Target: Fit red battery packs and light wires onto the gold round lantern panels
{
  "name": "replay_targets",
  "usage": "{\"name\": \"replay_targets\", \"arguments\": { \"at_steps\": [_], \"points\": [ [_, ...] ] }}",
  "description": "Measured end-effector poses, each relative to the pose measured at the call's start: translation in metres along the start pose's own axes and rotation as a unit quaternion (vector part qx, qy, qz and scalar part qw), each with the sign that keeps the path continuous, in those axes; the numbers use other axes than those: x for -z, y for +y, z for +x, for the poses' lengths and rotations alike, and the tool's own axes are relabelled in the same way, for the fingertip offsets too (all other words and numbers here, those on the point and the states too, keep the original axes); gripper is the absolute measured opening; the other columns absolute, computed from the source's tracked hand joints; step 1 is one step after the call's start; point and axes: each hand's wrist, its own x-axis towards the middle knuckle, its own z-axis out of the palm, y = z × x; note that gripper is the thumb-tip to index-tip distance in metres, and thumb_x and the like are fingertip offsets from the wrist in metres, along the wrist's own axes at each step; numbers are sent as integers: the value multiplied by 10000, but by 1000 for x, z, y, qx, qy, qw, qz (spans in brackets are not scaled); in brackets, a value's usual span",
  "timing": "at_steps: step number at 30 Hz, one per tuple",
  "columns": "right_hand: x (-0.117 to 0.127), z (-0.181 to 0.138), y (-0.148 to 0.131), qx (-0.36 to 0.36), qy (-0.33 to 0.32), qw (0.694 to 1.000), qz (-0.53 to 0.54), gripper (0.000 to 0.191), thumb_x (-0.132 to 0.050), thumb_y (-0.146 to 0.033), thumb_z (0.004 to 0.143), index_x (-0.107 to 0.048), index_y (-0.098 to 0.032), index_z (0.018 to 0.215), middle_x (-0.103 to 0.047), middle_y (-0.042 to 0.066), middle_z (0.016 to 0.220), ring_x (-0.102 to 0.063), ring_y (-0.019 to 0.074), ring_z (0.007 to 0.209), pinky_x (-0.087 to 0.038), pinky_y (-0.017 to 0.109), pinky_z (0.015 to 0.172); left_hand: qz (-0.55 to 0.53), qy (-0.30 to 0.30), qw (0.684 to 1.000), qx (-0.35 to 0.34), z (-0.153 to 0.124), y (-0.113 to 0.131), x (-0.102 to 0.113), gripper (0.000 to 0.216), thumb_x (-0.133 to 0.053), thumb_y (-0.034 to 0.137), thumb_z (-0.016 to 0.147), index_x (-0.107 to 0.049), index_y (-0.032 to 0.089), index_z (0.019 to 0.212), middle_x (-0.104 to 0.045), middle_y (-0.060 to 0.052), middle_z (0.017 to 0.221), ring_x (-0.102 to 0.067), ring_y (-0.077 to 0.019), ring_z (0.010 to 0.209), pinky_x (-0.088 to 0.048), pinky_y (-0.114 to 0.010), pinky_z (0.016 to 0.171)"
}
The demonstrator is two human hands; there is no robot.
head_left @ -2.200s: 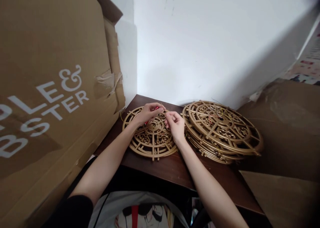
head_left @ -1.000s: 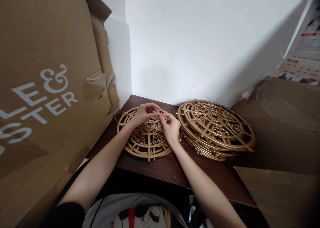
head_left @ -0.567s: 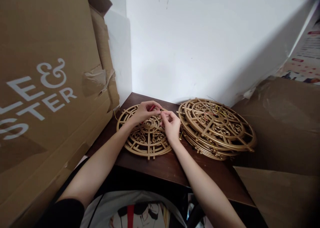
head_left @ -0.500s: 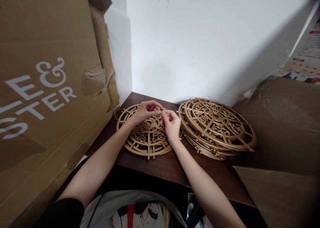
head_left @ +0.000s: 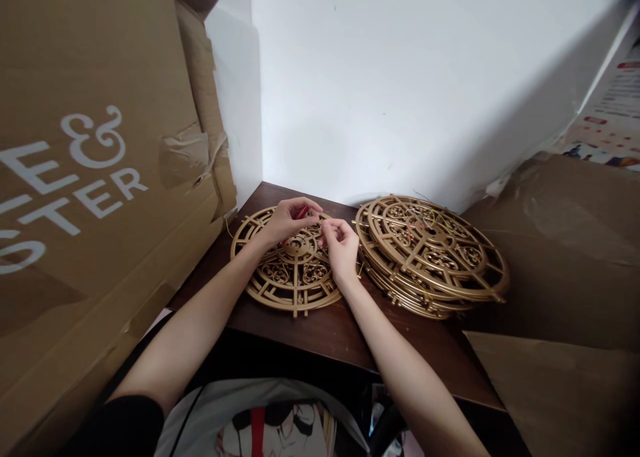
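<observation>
A round gold openwork ornament (head_left: 296, 297), with scrollwork and crossbars, lies flat on the dark wooden table. Above its far half, my left hand (head_left: 291, 221) is closed round a small red object (head_left: 302, 212), mostly covered by the fingers; its kind I cannot tell. My right hand (head_left: 343, 249) is just to the right, thumb and forefinger pinched close to the left fingertips. Whatever sits in that pinch is too small to make out. Beside the right hand rests a stack of similar gold ornaments (head_left: 435, 260), with thin yellow and red wires on top.
A large cardboard box (head_left: 115, 243) with white lettering rises on the left. Another cardboard box (head_left: 565, 243) borders the right side, one flap reaching over the dark table (head_left: 310, 330). A white wall (head_left: 350, 97) stands behind the table.
My left fingertips have lifted slightly and drawn a little apart from the right ones. The right hand keeps its pinch. The whole view has shifted slightly.
</observation>
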Motion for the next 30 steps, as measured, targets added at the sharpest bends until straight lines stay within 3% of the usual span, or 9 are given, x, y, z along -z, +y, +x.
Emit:
{"name": "replay_targets", "arguments": {
  "at_steps": [20,30],
  "points": [
    [1,1,0,-3,1,1000,-7,242,-646,-417,758,-598,-184,806,-583,-30,641,-511,95,502,-403,223,473,25,-1,1000,-4,1,-2,2,182,-740,256,708,-694,175,864,-609,2,675,-366,-51,494,-263,-216,435],
    [0,1,-1,-23,-3,1000,5,245,-677,-404,731,-618,-177,801,-586,-35,616,-519,95,501,-430,230,495,16,-14,1000,14,-1,-1,3,166,-708,269,755,-681,170,885,-528,29,602,-328,-36,437,-226,-212,399]
  ]
}}
